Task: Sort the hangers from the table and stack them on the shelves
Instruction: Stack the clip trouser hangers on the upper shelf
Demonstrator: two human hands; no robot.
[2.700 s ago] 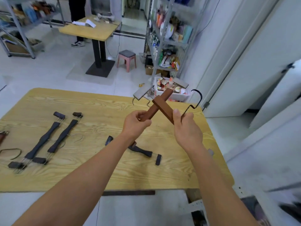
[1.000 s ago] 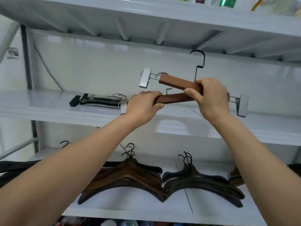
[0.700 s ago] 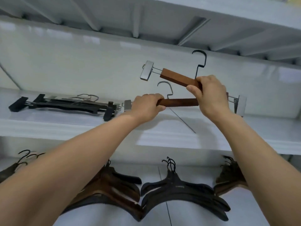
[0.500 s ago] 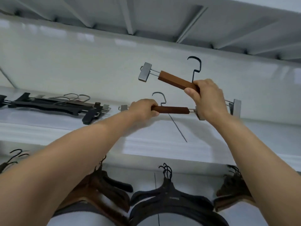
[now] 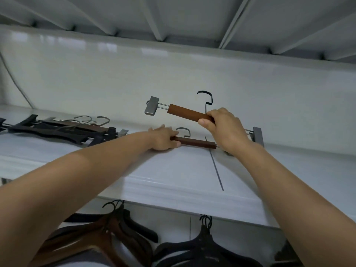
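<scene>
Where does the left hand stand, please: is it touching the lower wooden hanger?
Touching. The head view shows the left hand gripping the lower wooden hanger at its left end.

Observed left hand [image 5: 163, 139] and right hand [image 5: 225, 129], both bare. Noted forearms likewise bare, uncovered from wrist to near edge of view, at near left and near right.

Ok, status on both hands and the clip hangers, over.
Left hand holds lower hanger on shelf. Right hand grips upper hanger, raised. Hanger pile sits apart, left.
</scene>
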